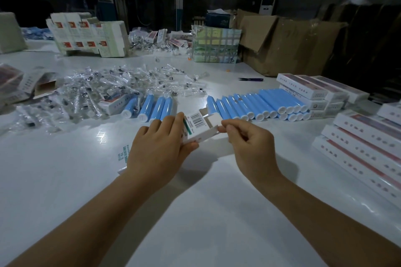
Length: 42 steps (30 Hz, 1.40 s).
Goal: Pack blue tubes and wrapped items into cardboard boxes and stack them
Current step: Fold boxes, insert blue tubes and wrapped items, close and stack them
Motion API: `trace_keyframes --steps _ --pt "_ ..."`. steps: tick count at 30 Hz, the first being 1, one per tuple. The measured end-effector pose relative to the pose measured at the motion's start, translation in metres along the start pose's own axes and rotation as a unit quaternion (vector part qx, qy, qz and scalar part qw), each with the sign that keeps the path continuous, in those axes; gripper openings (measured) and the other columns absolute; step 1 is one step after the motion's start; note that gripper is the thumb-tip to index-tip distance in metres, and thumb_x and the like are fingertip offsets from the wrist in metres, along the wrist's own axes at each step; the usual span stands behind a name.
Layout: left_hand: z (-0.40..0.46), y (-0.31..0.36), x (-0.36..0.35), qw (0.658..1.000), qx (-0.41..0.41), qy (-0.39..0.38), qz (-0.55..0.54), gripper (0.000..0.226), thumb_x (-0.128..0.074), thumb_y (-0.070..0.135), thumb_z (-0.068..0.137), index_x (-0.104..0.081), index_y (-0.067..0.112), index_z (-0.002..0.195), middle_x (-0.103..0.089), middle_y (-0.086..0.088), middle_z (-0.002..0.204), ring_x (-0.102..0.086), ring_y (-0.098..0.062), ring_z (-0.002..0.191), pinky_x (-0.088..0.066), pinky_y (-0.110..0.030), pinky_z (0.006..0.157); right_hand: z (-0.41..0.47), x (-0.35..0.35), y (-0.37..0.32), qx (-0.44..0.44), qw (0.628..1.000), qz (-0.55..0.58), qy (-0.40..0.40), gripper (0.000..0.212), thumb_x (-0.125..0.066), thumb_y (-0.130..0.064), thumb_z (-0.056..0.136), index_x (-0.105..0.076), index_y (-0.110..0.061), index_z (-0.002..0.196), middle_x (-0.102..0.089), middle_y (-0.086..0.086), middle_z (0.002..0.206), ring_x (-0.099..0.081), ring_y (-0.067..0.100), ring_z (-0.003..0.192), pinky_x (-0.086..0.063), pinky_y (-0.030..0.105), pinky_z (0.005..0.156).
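Both hands gripping white barcoded box, end flaps open, above table.

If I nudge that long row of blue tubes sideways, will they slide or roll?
Probably roll: the blue tubes are round cylinders lying on their sides on a glossy white table. They lie packed side by side, so one push likely shifts the neighbours too. The boxes at the right end may stop them.

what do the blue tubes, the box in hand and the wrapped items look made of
Blue tubes: likely smooth plastic, given their soft sheen and white caps. Box: thin printed card, matte white, with folded flaps and a barcode. Wrapped items: clear crinkly plastic film that glints; their contents are too small to tell.
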<state>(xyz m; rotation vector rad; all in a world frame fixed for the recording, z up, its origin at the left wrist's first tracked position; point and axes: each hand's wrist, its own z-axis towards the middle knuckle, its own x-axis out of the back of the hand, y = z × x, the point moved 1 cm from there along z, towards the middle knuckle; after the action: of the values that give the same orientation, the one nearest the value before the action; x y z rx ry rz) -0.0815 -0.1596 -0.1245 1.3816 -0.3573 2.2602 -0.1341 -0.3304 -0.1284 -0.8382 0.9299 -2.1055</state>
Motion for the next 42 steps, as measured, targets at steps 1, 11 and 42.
trace_keyframes --steps 1,11,42 --pt "0.000 0.000 -0.001 1.000 0.000 -0.001 0.001 0.086 -0.007 0.066 0.081 -0.039 0.013 0.142 -0.054 -0.006 0.130 -0.053 -0.027 0.106 -0.042 -0.038 0.083 0.000 -0.001 0.000 -0.008 1.000 0.006 -0.005 0.021 -0.055 -0.008 0.093 -0.070 -0.007 0.109 -0.072 -0.002 0.094 -0.064 0.000 0.080 -0.050 0.011 0.070" --pt "-0.002 0.002 -0.002 1.000 -0.010 -0.012 -0.010 0.079 -0.020 0.062 0.085 -0.050 0.008 0.133 -0.062 -0.011 0.117 -0.058 -0.031 0.096 -0.048 -0.042 0.077 -0.003 -0.009 0.000 -0.077 0.996 0.035 -0.037 0.033 -0.057 -0.017 0.094 -0.060 -0.016 0.127 -0.069 0.001 0.113 -0.065 0.007 0.087 -0.054 0.014 0.070" --pt "-0.006 0.014 -0.007 0.996 -0.049 0.079 0.012 0.065 -0.051 0.050 0.082 -0.058 0.000 0.122 -0.065 -0.016 0.103 -0.061 -0.035 0.082 -0.050 -0.043 0.066 0.016 -0.006 0.004 -0.096 0.994 -0.044 0.033 0.027 -0.057 -0.024 0.092 -0.060 -0.021 0.119 -0.054 -0.003 0.109 -0.053 0.017 0.102 -0.050 0.035 0.087"
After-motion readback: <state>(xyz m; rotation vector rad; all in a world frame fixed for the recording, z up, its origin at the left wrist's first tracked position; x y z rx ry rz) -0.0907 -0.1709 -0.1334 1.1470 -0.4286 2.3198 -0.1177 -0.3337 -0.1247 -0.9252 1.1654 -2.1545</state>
